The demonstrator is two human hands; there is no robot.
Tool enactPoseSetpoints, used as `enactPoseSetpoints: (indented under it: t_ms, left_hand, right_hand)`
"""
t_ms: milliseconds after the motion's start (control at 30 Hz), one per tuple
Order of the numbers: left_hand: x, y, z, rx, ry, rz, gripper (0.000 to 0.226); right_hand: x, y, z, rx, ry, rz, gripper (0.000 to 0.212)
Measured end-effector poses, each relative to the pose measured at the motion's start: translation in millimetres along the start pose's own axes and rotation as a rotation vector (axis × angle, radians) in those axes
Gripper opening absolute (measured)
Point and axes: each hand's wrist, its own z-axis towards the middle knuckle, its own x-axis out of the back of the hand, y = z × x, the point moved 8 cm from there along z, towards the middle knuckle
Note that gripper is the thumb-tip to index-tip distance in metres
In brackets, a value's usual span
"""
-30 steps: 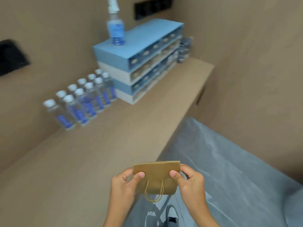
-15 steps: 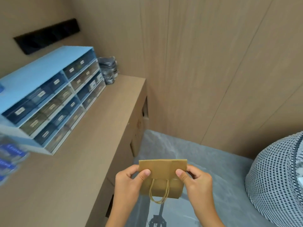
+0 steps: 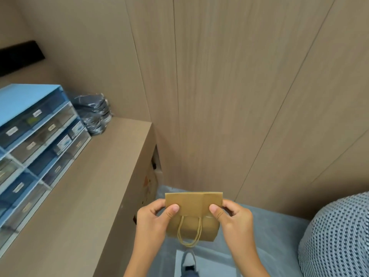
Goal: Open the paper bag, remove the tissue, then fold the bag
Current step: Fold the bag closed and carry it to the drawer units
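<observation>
Hands, left [image 3: 154, 217] and right [image 3: 233, 215], pinch the folded bag [image 3: 192, 214] with fingers clamped at lower centre, right of the counter [image 3: 83, 196] and drawers [image 3: 34, 136].

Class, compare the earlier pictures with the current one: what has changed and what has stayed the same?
Only the view swung right: the water bottles left the frame and a patterned cushion appeared. The left hand and right hand still pinch the folded paper bag at its top corners, handles hanging; no tissue visible.
</observation>
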Motion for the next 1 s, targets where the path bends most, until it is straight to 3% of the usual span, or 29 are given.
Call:
enactPoseSetpoints:
  t_ms: [300, 467, 767, 1000]
  left_hand:
    - [-11, 0, 188, 0.034, 0.015, 0.004, 0.025]
    - [9, -11, 260, 0.085, 0.135, -0.008, 0.023]
    - [100, -57, 344, 0.192, 0.585, -0.034, 0.03]
    - [178, -76, 332, 0.36, 0.965, 0.075, 0.018]
  right_hand:
    - [-56, -13, 185, 0.011, -0.045, 0.01, 0.025]
    - [-111, -19, 276, 0.036, -0.156, -0.015, 0.029]
    - [-289, -11, 409, 0.072, -0.632, -0.061, 0.018]
    - [-450, 2, 415, 0.001, -1.078, -0.046, 0.024]
